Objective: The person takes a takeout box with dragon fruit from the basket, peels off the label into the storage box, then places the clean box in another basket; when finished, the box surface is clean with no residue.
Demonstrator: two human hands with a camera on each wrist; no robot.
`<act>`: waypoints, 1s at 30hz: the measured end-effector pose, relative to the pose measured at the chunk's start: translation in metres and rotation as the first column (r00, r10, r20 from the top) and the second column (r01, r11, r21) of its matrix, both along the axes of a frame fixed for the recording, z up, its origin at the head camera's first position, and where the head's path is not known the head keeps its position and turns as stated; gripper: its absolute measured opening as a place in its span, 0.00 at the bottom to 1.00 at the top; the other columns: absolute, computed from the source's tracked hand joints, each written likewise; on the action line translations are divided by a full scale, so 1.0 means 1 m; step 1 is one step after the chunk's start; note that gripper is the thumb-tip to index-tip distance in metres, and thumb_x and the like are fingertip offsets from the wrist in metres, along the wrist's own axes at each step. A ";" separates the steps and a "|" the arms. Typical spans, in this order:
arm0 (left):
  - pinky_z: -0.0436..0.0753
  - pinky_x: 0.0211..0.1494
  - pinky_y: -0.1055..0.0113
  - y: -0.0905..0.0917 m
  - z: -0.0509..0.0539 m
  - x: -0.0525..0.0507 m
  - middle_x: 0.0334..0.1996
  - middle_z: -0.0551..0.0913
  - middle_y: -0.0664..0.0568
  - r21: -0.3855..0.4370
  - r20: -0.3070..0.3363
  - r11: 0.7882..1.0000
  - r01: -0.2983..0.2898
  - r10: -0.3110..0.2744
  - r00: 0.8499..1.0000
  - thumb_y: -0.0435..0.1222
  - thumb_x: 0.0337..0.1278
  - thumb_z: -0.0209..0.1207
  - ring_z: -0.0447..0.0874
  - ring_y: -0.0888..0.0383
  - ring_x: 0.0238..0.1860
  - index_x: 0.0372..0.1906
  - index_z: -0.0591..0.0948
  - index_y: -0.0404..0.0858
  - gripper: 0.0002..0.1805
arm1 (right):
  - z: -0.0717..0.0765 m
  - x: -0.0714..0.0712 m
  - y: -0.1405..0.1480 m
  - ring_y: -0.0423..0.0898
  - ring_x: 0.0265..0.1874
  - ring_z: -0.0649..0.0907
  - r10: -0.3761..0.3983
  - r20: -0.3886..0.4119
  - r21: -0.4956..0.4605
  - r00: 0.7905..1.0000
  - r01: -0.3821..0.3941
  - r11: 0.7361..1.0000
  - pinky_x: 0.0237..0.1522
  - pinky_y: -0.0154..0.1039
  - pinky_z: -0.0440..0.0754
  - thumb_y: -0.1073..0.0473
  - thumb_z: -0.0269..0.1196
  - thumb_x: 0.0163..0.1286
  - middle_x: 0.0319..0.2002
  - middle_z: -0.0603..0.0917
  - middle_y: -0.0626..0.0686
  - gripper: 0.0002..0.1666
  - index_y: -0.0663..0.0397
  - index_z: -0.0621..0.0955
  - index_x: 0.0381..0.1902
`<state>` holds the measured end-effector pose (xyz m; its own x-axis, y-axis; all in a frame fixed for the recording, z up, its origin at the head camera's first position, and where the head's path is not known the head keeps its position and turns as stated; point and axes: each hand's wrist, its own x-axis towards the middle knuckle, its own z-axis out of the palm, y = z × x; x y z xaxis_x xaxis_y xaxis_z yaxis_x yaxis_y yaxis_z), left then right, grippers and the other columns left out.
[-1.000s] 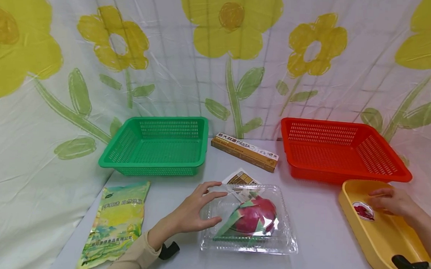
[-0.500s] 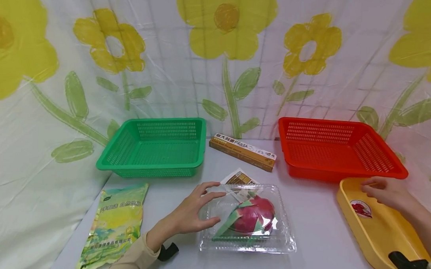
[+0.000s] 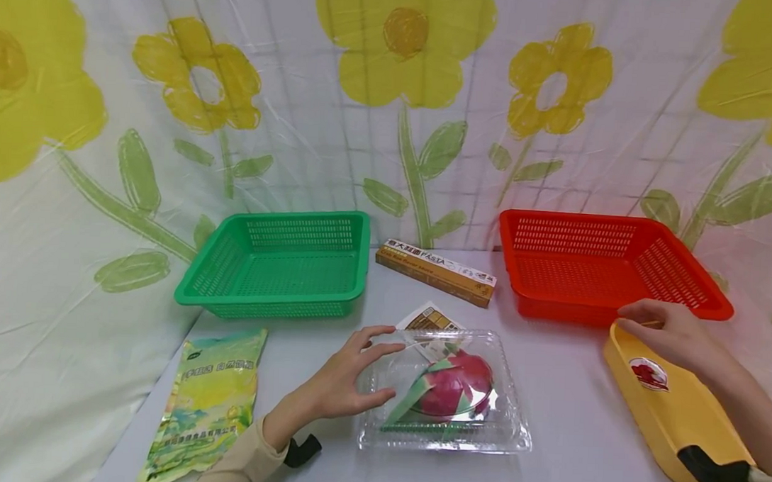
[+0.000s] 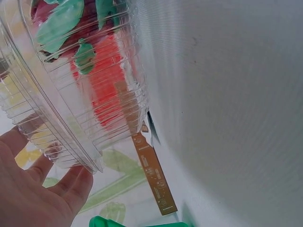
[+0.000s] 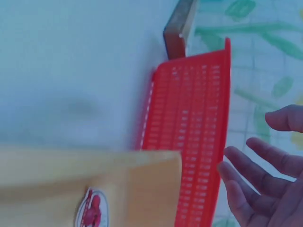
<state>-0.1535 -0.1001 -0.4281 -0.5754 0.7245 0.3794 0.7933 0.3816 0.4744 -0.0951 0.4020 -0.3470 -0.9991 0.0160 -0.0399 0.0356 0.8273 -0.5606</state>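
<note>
A clear plastic clamshell box (image 3: 517, 416) stands on the table in the middle of the head view, with a pink-and-green dragon fruit (image 3: 452, 386) showing through its lid. My left hand (image 3: 348, 378) is at its left side, fingers spread and gently bent; in the left wrist view the fingertips (image 4: 84, 182) are at the box's ridged rim. Over the far end of a yellow tray (image 3: 692, 422) hovers my right hand (image 3: 673, 336), near the red basket (image 3: 568, 315). The right wrist view shows its fingers loosely bent with nothing between them.
A green basket (image 3: 272, 304) stands at the back left, and a pasta box (image 3: 436, 275) lies between the baskets. A yellow-green pouch (image 3: 204, 405) lies at the left. Behind the clamshell a printed packet (image 3: 429, 317) is partly hidden. A flowered sheet hangs behind.
My right hand has come up out of the yellow tray and moved forward and left, over its far rim by the red basket. The left hand and clamshell have stayed put.
</note>
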 end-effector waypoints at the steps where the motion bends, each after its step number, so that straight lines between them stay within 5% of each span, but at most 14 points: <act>1: 0.78 0.57 0.49 0.000 0.000 0.000 0.72 0.61 0.52 0.000 0.002 1.000 0.001 -0.001 1.000 0.50 0.53 0.67 0.66 0.53 0.66 0.68 0.71 0.54 0.35 | 0.001 0.000 -0.004 0.61 0.44 0.81 0.005 -0.006 -0.009 1.000 -0.005 1.000 0.31 0.34 0.82 0.52 0.60 0.73 0.49 0.82 0.69 0.26 0.70 0.77 0.57; 16: 0.76 0.59 0.47 -0.001 0.001 0.001 0.71 0.62 0.47 -0.015 0.025 1.000 -0.005 0.005 1.000 0.51 0.54 0.66 0.64 0.53 0.68 0.69 0.71 0.54 0.35 | 0.000 -0.004 -0.062 0.54 0.43 0.82 0.089 -0.088 -0.058 0.992 -0.094 0.994 0.33 0.32 0.83 0.52 0.64 0.69 0.51 0.82 0.65 0.25 0.64 0.79 0.56; 23: 0.77 0.58 0.47 -0.001 -0.001 0.001 0.72 0.61 0.53 -0.010 -0.001 1.000 -0.008 0.008 1.000 0.51 0.54 0.65 0.63 0.53 0.69 0.69 0.71 0.54 0.35 | -0.004 -0.010 -0.087 0.54 0.42 0.82 0.132 -0.120 -0.090 0.984 -0.143 0.986 0.34 0.33 0.83 0.55 0.65 0.68 0.47 0.84 0.62 0.21 0.64 0.81 0.53; 30: 0.77 0.58 0.48 -0.001 -0.001 0.001 0.72 0.60 0.54 -0.009 -0.002 1.000 -0.007 0.007 1.000 0.51 0.54 0.66 0.64 0.54 0.68 0.69 0.71 0.54 0.35 | -0.013 -0.010 -0.110 0.55 0.44 0.84 0.129 -0.085 -0.208 0.988 -0.144 0.968 0.38 0.42 0.86 0.51 0.66 0.68 0.51 0.83 0.63 0.27 0.62 0.78 0.57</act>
<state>-0.1527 -0.1009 -0.4295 -0.5798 0.7238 0.3741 0.7916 0.3916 0.4691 -0.1047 0.2916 -0.3599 -0.9917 -0.1217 0.0423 -0.1147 0.6833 -0.7211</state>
